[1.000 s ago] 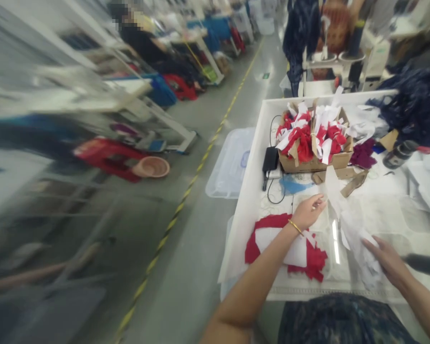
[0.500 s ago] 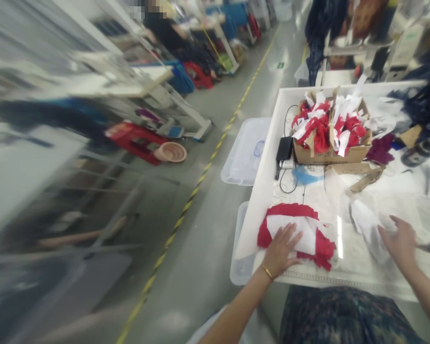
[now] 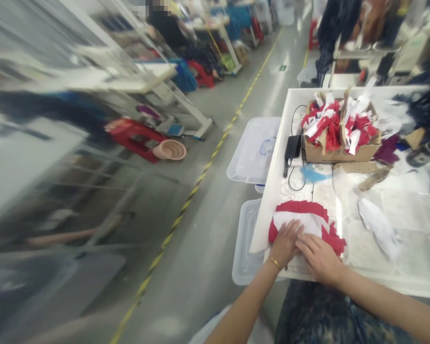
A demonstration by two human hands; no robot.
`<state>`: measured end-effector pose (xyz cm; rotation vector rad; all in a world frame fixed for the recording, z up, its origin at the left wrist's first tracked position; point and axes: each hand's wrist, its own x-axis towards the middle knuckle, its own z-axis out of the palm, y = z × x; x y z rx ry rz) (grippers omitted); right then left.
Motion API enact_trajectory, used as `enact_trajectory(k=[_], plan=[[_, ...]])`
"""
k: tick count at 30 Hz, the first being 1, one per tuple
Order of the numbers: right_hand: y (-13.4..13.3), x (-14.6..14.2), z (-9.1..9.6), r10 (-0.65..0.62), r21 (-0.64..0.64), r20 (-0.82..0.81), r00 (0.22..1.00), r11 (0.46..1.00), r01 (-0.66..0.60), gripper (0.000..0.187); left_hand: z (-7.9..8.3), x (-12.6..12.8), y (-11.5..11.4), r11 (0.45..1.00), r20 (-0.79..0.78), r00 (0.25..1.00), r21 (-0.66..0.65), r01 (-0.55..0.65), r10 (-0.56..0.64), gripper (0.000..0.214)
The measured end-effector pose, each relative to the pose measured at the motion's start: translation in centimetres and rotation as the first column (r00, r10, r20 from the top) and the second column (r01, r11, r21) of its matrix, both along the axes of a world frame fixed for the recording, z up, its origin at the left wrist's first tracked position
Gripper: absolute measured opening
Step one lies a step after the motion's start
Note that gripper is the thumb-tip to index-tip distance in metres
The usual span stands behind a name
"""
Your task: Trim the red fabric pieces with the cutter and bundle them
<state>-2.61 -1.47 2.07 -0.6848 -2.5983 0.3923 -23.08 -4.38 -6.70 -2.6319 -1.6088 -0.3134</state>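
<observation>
A stack of red fabric pieces (image 3: 301,206) lies near the table's left front corner, with a white fabric piece (image 3: 313,222) across its top. My left hand (image 3: 286,242) rests flat on the white piece, fingers stretched out. Right beside it, my right hand (image 3: 320,260) reaches in from the right, its extended fingertips on the near edge of the white piece, touching or almost touching the left fingers. Neither hand has visibly gripped anything. Farther right, a loose crumpled white piece (image 3: 378,227) lies on the tabletop.
A cardboard box (image 3: 338,155) full of red and white scraps stands at the back of the white table (image 3: 272,205). A black adapter (image 3: 293,147) with cables is left of it, a dark bottle (image 3: 424,152) to the right. Plastic bins (image 3: 251,153) stand on the floor alongside.
My right hand has left the loose white piece and moved left to the red stack beside my left hand. My left hand stays on the stack. The view has shifted slightly.
</observation>
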Motion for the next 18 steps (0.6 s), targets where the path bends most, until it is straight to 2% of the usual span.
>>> enact_trajectory(k=[3,5,9,13,18], plan=[[-0.3,-0.4,-2.5,-0.203,0.034,0.15,0.968,0.979,0.2,0.056,-0.3,-0.2,0.1,1.0,0.007,1.0,0.002,-0.007,0.007,0.071],[-0.1,0.3,-3.6,-0.268,0.038,0.225,0.937,0.963,0.266,0.064,-0.2,-0.3,0.1,1.0,0.014,1.0,0.005,-0.007,0.007,0.069],[0.1,1.4,-4.2,-0.285,0.061,0.282,0.916,0.958,0.28,0.072,0.1,-0.7,0.5,1.0,0.042,0.999,0.009,0.005,-0.005,0.064],[0.4,1.0,-4.4,-0.296,0.073,0.289,0.911,0.955,0.287,0.059,0.5,-1.2,1.0,0.999,0.076,0.996,0.008,0.035,-0.036,0.063],[1.9,0.7,-4.0,-0.301,-0.009,0.361,0.883,0.945,0.326,0.051,0.7,-1.2,1.3,0.999,0.138,0.99,-0.008,0.033,-0.031,0.065]])
